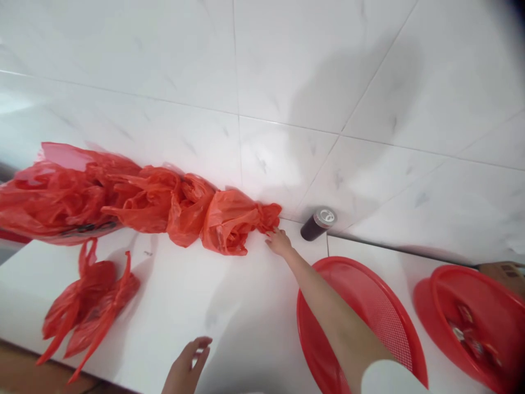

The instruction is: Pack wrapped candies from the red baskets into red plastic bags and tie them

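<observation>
My right hand (279, 242) reaches across the white table to a small crumpled red plastic bag (269, 216) by the wall. Its fingers are apart and meet the bag's lower edge; no firm grip shows. This bag is at the right end of a row of bunched red plastic bags (229, 221) along the wall. Near the front edge, my left hand (188, 364) hovers with curved, parted fingers and nothing in them. Two knotted red plastic bags (92, 306) lie apart at the left front. A dark drink can (318, 223) stands just right of my right hand.
Under my right forearm is a red plastic basket (369, 284) with a mesh side. Farther right, another red basket (445, 279) holds several small wrapped items. Behind it shows a cardboard box (502, 273). A marble-look tiled wall (279, 82) bounds the white table (180, 295) at the back.
</observation>
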Demonstrator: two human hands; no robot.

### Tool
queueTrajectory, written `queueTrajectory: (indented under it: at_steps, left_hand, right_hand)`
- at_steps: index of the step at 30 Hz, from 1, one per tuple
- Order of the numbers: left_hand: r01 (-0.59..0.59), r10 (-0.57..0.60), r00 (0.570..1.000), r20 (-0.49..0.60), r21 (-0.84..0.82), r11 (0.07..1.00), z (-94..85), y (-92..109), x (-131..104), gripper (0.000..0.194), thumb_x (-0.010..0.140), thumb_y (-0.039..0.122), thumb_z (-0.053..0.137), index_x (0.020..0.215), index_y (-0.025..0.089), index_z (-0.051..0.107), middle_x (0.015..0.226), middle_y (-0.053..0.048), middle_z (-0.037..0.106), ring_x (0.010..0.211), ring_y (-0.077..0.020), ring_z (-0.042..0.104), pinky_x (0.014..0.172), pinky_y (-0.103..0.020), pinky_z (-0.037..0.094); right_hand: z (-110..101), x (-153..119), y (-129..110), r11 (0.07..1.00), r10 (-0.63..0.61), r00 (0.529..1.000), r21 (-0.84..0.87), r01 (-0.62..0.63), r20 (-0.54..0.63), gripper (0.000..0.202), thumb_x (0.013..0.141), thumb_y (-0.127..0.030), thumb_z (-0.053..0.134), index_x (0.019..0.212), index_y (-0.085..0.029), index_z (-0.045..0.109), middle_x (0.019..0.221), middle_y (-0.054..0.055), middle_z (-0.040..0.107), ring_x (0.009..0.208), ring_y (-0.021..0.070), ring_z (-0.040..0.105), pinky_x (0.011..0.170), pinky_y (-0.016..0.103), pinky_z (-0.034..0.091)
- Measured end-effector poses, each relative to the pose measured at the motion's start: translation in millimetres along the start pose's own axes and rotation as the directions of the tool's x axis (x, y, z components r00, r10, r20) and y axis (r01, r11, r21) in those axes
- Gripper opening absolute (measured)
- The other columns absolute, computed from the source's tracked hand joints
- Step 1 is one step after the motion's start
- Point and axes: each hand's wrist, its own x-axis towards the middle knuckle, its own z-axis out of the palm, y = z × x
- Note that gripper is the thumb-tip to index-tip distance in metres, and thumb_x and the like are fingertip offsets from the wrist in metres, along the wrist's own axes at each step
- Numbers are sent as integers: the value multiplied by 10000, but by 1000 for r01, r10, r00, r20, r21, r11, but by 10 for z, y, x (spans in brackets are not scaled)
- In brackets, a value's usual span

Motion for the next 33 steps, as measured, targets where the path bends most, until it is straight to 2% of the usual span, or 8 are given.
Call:
queueTrajectory:
  at_steps: [6, 12, 16, 19, 21, 27, 30, 33]
  left_hand:
    - [63, -63, 997, 36, -9, 998, 42, -88, -15, 325, 747, 526, 519, 924, 299, 669, 998, -18, 738, 887, -241, 690, 839, -359, 532]
    - [148, -85, 971, 225, -278, 949, 128, 686, 96, 563, 783, 640, 501, 1178, 245, 570, 1193, -103, 646, 993, -243, 660, 854, -369, 523]
    - [133, 82, 939, 333, -574, 808, 194, 1326, -24, 715, 802, 564, 593, 1411, 292, 334, 1403, -131, 501, 1137, -266, 599, 871, -398, 517]
    - [19, 245, 909, 338, -620, 784, 213, 1493, -126, 546, 780, 472, 670, 1234, 200, 537, 1180, -117, 655, 1050, -261, 628, 903, -387, 488]
    - [28, 234, 907, 349, -605, 796, 165, 1443, -157, 386, 797, 472, 647, 1028, 164, 619, 938, -77, 698, 851, -222, 655, 794, -352, 509]
    - [-17, 61, 996, 71, -507, 862, -178, 1132, -107, 394, 723, 547, 671, 783, 172, 567, 599, 61, 473, 466, -78, 401, 470, -217, 350]
    - [-86, 31, 992, -123, -469, 879, -298, 1150, -255, 389, 748, 553, 638, 891, 199, 560, 681, 54, 490, 539, -96, 439, 553, -238, 420]
    - [-218, 217, 975, -50, -409, 886, -302, 1319, -606, 376, 809, 554, 572, 959, 211, 592, 811, -8, 585, 729, -160, 554, 732, -310, 494]
  right_hand:
    - [-18, -149, 103, 998, 40, 998, 47, -43, 51, 158, 866, -241, 568, 887, -165, 704, 1004, 114, 669, 966, 254, 603, 826, 347, 438]
    - [-240, -1392, -263, 948, -47, 997, 313, 66, -69, 156, 911, -302, 505, 918, -226, 641, 983, 9, 666, 947, 144, 606, 865, 264, 449]
    - [-170, -2305, -654, 466, -120, 993, 884, 45, 12, 138, 852, -275, 566, 978, -233, 601, 909, 9, 638, 887, 162, 628, 812, 299, 496]
    - [-201, -2676, -678, 177, -8, 999, 984, -35, 37, 217, 824, -303, 588, 1032, -243, 573, 867, 2, 615, 648, 124, 603, 617, 265, 498]
    - [-335, -2802, -549, 106, 160, 987, 994, -8, -9, 284, 790, -316, 622, 1061, -254, 562, 905, 9, 630, 458, 59, 445, 447, 213, 391]
    - [-831, -3089, -190, 114, 366, 921, 989, 99, -135, 323, 768, -309, 667, 1080, -284, 587, 1019, 21, 666, 402, 14, 236, 405, 201, 301]
    - [-818, -3204, -382, 196, 309, 927, 968, 158, -214, 277, 814, -336, 639, 1079, -275, 586, 1097, 38, 646, 417, 23, 297, 412, 211, 323]
    - [-627, -3293, -758, 327, 145, 963, 930, 171, -228, 247, 882, -356, 568, 1115, -275, 569, 1093, 44, 638, 583, 93, 523, 534, 244, 446]
